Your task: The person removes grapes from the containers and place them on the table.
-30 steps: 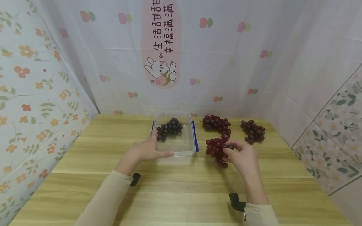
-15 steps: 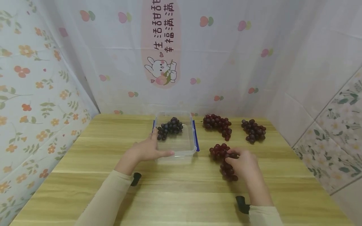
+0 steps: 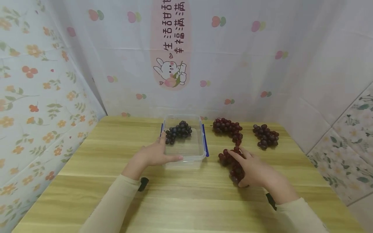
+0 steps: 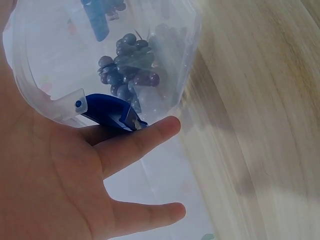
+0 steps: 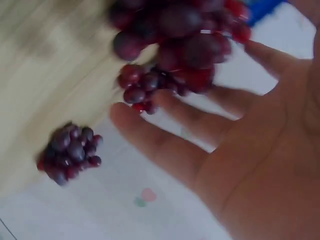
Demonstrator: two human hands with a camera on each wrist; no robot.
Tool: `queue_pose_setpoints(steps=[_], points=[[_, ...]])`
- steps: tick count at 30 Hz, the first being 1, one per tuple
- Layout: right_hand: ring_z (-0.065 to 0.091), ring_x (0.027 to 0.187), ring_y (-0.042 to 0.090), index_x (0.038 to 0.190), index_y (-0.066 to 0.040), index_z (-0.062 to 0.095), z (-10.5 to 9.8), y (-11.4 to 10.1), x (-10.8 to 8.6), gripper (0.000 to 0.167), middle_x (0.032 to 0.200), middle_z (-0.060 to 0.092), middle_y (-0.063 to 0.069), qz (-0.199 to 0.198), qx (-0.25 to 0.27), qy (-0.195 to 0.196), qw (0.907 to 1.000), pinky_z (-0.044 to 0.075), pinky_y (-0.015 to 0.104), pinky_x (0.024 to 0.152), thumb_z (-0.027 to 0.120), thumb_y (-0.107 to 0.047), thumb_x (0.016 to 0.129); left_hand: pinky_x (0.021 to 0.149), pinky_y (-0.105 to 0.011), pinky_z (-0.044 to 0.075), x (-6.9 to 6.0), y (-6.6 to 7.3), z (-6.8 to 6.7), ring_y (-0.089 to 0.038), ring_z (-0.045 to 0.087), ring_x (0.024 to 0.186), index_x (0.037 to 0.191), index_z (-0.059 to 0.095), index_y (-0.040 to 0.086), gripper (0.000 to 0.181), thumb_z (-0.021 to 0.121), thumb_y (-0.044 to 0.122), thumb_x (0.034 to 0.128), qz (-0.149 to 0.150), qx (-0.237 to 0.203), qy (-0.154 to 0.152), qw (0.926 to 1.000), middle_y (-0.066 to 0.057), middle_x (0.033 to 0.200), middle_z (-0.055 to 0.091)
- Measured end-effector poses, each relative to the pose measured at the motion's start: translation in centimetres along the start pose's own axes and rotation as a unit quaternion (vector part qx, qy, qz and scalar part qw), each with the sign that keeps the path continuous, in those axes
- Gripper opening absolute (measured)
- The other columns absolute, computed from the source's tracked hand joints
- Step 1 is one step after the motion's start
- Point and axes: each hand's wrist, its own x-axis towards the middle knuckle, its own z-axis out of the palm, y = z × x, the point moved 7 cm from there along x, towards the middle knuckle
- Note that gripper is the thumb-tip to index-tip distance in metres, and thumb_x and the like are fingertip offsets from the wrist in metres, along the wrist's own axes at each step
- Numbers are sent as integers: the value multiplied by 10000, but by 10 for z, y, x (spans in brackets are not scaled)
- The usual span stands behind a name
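Note:
A clear plastic food container (image 3: 185, 158) with blue side clips stands mid-table, a bunch of dark grapes (image 3: 178, 131) inside it. My left hand (image 3: 152, 155) rests on its near left corner, the thumb along the front rim. In the left wrist view, straight fingers (image 4: 137, 145) lie against a blue clip (image 4: 112, 111). Over a bunch of red grapes (image 3: 225, 158) right of the container, my right hand (image 3: 254, 168) spreads its fingers. The right wrist view shows these fingers (image 5: 165, 145) extended beside the blurred grapes (image 5: 175, 35); contact is unclear.
Another bunch of red grapes (image 3: 226, 127) lies behind the right hand, near the table's back edge. Farther right is a darker bunch (image 3: 265, 136). A printed curtain (image 3: 233, 64) hangs behind the wooden table (image 3: 186, 207), with patterned sheets on both sides.
My right hand has loosened its pinch and spread its fingers over the red grapes, which came down nearer the table's front. The left hand stays at the container. The head view shifted slightly.

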Motion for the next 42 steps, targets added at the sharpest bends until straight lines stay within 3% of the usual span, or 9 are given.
queue_pose_setpoints(steps=[6,13,16,18,22,26,34,37,42], points=[[432,1430,574,1728,-337,120,8,0,10,1332,1790,62,229,-642,-541,-478,9953,404,304,482,906,38,720,1224,-783,232,-2,0,1,-424,609,1399,1677,-188,40,1491,564,969,786,-51,-191,-29,9998,-256,1775,56],[517,1355,509,1722,-402,67,10,-4,30,1402,1786,89,224,-1095,-899,-729,9872,423,331,545,979,-138,690,1223,-814,157,0,-3,3,-449,496,1498,1683,-176,48,1501,579,972,772,-39,-271,17,9996,-255,1776,50],[519,1385,511,1722,-376,123,10,-4,39,1359,1771,136,236,-1148,-1087,-815,9840,427,330,567,987,-195,689,1228,-790,208,0,-4,4,-448,510,1487,1680,-182,46,1500,581,968,775,-23,-298,14,9996,-257,1775,52],[602,1264,473,1718,-362,164,10,-4,45,1318,1763,167,230,-1083,-1150,-882,9835,426,346,573,978,-204,694,1231,-765,248,1,-3,3,-450,525,1474,1679,-185,48,1497,586,963,779,1,-316,19,9995,-259,1774,46],[580,1310,479,1700,-296,250,7,-5,55,1218,1719,272,241,-1063,-1325,-840,9819,580,501,762,985,-362,730,1229,-755,270,1,-1,2,-447,568,1435,1681,-182,56,1491,590,959,780,47,-292,47,9996,-253,1775,33],[439,1499,479,1661,-234,337,4,-9,62,1151,1651,378,229,-1249,-1463,-609,9794,547,627,1014,959,-528,738,1218,-752,296,2,0,2,-437,613,1389,1683,-183,67,1490,581,969,775,51,-244,59,9997,-241,1779,26],[573,1327,404,1647,-254,412,9,-9,71,1058,1581,430,194,-1318,-1071,-727,9828,560,585,1003,924,-564,774,1240,-784,186,2,0,2,-440,600,1404,1683,-189,79,1492,575,976,769,-31,-264,45,9996,-230,1782,15],[619,1158,291,1584,-247,519,8,-9,69,955,1413,526,146,-1337,-979,-704,9837,573,521,969,917,-573,779,1235,-807,130,0,2,2,-441,573,1432,1682,-190,74,1493,587,967,772,-34,-291,41,9996,-230,1781,18],[573,873,155,1426,-207,657,10,-16,62,681,1156,572,67,-1475,-1337,-568,9783,582,425,837,856,-535,865,1236,-753,258,0,3,2,-430,647,1349,1681,-188,65,1484,596,951,785,8,-345,19,9994,-251,1775,6]])
